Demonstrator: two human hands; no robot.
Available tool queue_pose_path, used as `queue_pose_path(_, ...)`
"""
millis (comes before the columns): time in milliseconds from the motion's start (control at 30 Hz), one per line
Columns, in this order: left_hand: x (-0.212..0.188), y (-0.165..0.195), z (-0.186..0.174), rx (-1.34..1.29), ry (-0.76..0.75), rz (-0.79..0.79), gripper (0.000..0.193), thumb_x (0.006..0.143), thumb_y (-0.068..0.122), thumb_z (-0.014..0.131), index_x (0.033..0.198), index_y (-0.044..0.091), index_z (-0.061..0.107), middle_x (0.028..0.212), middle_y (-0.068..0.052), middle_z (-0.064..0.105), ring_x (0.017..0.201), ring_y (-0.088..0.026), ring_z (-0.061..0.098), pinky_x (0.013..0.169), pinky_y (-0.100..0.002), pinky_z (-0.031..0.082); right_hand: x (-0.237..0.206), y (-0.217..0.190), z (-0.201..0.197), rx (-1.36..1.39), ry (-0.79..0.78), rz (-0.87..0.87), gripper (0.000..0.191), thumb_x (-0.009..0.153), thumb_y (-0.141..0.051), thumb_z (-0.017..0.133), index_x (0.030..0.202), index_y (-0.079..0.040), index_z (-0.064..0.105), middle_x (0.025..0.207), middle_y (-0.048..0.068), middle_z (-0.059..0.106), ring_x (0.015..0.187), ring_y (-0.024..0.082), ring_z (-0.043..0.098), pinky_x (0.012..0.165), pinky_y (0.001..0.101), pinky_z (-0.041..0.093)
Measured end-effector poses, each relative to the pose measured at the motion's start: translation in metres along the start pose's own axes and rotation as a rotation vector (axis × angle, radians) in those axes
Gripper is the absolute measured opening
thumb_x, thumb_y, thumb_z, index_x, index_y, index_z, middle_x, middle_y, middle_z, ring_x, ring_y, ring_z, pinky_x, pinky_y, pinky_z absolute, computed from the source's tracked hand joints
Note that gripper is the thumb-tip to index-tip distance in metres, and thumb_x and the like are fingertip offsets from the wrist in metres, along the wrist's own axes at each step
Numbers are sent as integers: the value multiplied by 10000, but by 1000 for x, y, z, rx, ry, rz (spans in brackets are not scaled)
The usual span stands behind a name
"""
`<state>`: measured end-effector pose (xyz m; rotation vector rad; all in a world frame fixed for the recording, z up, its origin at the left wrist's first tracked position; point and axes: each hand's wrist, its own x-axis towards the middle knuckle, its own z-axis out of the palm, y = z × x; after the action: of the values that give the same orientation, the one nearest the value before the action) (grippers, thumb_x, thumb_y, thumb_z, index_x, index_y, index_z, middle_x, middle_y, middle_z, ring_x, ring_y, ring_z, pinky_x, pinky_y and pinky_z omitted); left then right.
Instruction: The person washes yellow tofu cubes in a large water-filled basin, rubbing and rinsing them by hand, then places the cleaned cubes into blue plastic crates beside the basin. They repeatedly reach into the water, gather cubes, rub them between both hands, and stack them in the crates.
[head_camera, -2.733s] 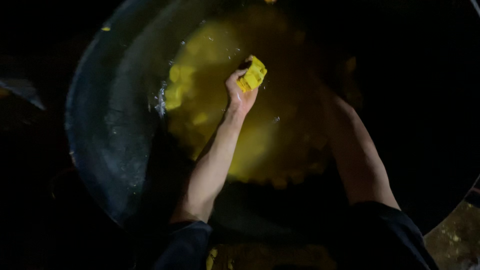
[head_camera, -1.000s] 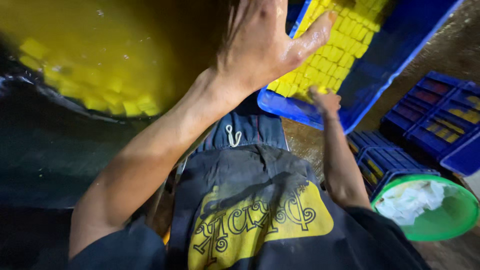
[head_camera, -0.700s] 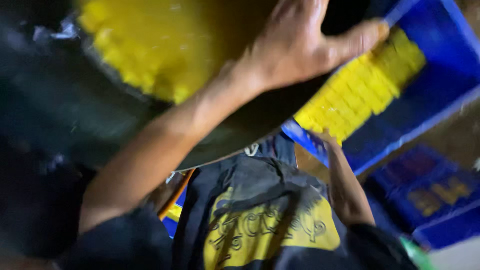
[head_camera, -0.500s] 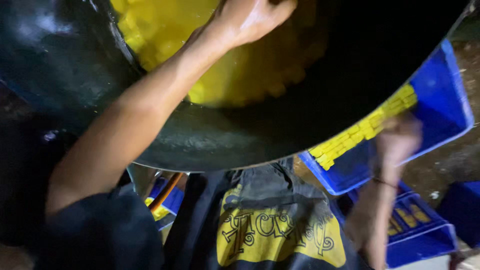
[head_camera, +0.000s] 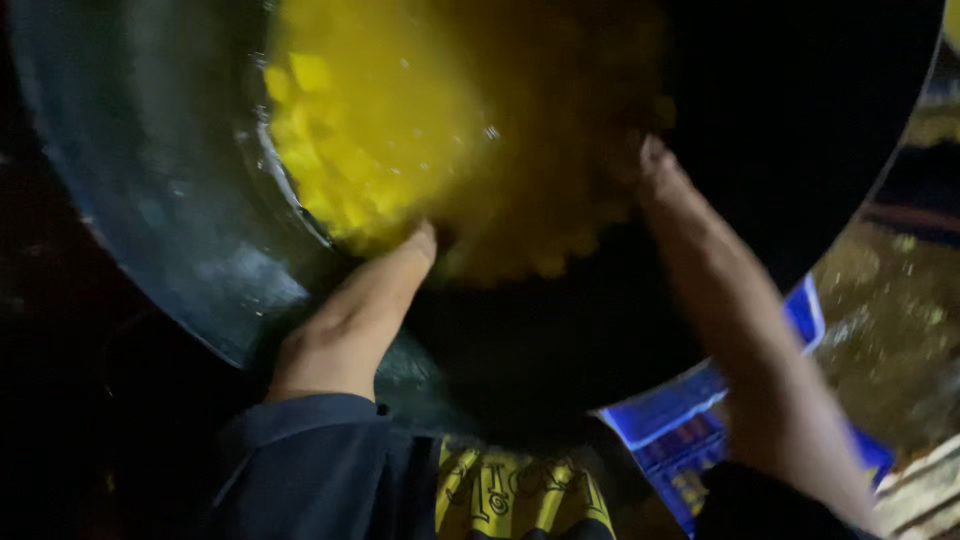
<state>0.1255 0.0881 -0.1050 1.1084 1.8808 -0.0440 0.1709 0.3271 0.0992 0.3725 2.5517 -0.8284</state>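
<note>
Hands (head_camera: 420, 245) in yellow-filled black pan (head_camera: 180, 230), blue crate (head_camera: 680, 420) below

A blue plastic crate (head_camera: 700, 400) shows at the lower right, partly hidden under the rim of the big dark pan; only its near corner and a lighter blue edge can be seen, with a few small yellowish shapes inside, too blurred to identify. To the right lies wet, dark ground (head_camera: 895, 330) speckled with yellow-green bits. A pale ridged edge (head_camera: 930, 490) sits at the bottom right corner, its kind unclear. At the bottom centre hangs a dark apron (head_camera: 510, 495) bearing a yellow printed patch.
</note>
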Motion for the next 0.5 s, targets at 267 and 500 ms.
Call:
queue_pose_path(267,-2,16,-30,-121,16,-12,498,902,292,691,1323,62,559,1334,-159,563,1142,-326,596,953,-441,518,8,79,21,541,22,134,222,1056,-206,671,1090,3,606,1067,130,673,977,245,642,868,370,534)
queue_pose_path(500,65,14,-109,-456,373,6,466,936,325,647,1312,64,559,1309,-141,573,1129,-302,595,961,-425,511,74,106,-20,728,186,165,277,1055,-241,674,1138,9,589,1109,132,669,1011,238,647,895,362,539)
